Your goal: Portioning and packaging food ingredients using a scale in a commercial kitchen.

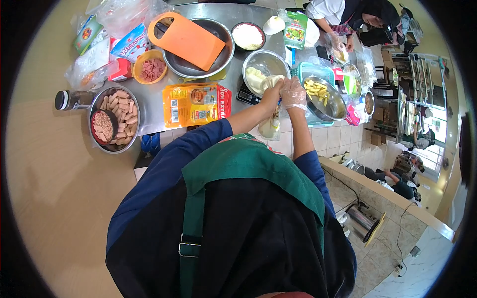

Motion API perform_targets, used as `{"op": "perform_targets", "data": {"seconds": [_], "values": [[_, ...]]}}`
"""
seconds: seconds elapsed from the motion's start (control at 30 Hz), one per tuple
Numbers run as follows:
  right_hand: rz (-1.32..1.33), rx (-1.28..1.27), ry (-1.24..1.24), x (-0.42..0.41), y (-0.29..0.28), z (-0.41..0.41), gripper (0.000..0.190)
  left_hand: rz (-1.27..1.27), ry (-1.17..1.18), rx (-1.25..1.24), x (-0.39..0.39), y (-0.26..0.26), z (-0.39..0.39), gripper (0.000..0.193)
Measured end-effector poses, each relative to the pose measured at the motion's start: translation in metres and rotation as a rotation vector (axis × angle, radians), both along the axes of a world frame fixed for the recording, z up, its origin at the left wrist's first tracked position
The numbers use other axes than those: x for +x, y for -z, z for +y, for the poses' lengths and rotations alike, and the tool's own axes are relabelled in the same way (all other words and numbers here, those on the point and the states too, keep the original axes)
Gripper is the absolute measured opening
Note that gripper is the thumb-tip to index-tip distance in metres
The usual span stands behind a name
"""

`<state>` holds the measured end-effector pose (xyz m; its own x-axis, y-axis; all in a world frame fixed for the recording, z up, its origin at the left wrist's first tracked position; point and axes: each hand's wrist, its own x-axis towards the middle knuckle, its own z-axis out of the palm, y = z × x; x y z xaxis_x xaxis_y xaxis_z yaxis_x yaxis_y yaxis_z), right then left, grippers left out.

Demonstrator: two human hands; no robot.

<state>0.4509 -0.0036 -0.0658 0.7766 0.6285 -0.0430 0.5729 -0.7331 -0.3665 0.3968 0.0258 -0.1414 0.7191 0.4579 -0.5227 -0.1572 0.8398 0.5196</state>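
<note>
Both hands meet at the near rim of a steel bowl that stands over a black digital scale. My left hand is bare and closes on a pale, soft bag or dough-like mass; which of these it is, I cannot tell. Over my right hand is a clear plastic glove, and its fingers press against the same mass. Creamy white lumps lie inside the bowl. Below the hands hangs a clear plastic bag with pale contents. What the fingertips grip is partly hidden.
Right of the hands, a steel bowl of yellow sticks rests on a turquoise basket. Leftward are an orange cutting board across a large bowl, yellow pouches, a bowl of pink shreds and a bowl of sausage pieces. A co-worker's hands are beyond.
</note>
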Motion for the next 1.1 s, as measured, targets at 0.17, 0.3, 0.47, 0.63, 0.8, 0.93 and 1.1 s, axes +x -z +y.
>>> {"op": "perform_targets", "data": {"seconds": [0.17, 0.3, 0.47, 0.63, 0.8, 0.93, 1.1], "values": [[0.028, 0.083, 0.025, 0.003, 0.004, -0.008, 0.034, 0.104, 0.083, 0.098, -0.008, -0.016, 0.004, 0.053], [0.011, 0.110, 0.011, 0.004, 0.006, -0.014, 0.034, 0.099, 0.057, 0.148, -0.009, -0.015, 0.000, 0.054], [0.054, 0.074, -0.016, 0.003, 0.001, -0.016, 0.036, 0.077, 0.031, 0.143, -0.007, -0.015, -0.002, 0.060], [0.043, 0.034, -0.086, 0.001, 0.003, -0.017, 0.038, 0.077, -0.009, 0.093, -0.011, -0.022, -0.002, 0.064], [0.041, -0.011, -0.108, -0.003, 0.007, -0.015, 0.042, 0.089, -0.020, 0.003, -0.015, -0.025, -0.002, 0.062], [-0.099, 0.035, -0.216, 0.004, 0.023, -0.021, 0.038, 0.054, 0.057, -0.041, -0.011, -0.012, 0.000, 0.067], [-0.148, 0.024, -0.287, 0.006, 0.026, -0.021, 0.038, 0.028, -0.011, -0.109, -0.006, -0.008, -0.003, 0.040]]}}
